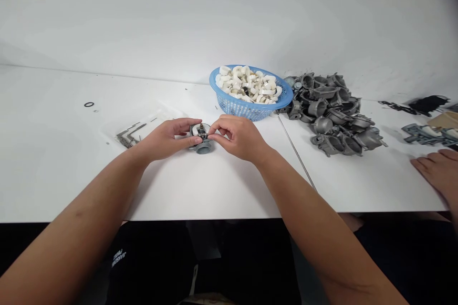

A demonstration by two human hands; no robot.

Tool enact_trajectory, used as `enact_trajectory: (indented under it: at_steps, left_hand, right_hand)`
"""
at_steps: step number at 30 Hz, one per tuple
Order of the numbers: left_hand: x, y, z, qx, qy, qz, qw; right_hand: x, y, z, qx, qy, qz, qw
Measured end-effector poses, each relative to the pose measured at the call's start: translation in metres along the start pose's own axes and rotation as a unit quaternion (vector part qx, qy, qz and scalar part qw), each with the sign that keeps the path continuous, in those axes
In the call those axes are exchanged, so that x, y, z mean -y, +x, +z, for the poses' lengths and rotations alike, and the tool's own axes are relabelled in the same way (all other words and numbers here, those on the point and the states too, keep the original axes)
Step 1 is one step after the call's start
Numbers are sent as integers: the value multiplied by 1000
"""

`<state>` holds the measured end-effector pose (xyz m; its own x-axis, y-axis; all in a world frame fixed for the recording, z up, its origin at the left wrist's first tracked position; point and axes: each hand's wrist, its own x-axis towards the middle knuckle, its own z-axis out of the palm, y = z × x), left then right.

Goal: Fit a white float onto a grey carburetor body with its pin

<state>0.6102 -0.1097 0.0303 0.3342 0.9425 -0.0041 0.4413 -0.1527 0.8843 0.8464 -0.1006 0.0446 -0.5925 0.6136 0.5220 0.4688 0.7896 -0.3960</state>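
A small grey metal housing (202,145) with a white part fitted in it rests on the white table (53,171) in front of me. My left hand (168,138) grips its left side with thumb and fingers. From the right, my right hand (239,137) pinches the top of the same housing with its fingertips. Just behind my right hand stands a blue plastic basket (246,105), full of white curved parts (246,85).
A heap of grey metal housings (331,116) lies right of the basket. Several thin metal pins (129,136) lie left of my left hand, with a black ring (88,104) farther back. Another person's hand (438,171) rests at the right edge, near more grey parts (424,134).
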Motion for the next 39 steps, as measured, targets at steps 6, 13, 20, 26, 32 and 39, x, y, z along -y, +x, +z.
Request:
enact_trajectory:
  at_steps: [6,13,20,26,32,39]
  left_hand:
    - [-1,-2,-1,66,-18,71,995]
    - [-5,-2,2,99,-76,66,990]
    - [-4,-1,0,124,-152,39,980]
    - [-12,-3,-2,153,-169,15,974]
    - [-11,-2,-2,154,-165,19,974]
    - [-7,-1,-2,145,-98,22,984]
  right_hand:
    - [-4,1,-1,23,57,45,997]
    - [-4,0,0,48,116,67,990]
    - [-2,0,1,40,141,61,987]
    - [-2,0,-1,69,224,110,966]
    - [-1,1,-1,73,228,127,963]
    - [-4,-1,-5,122,255,103,954]
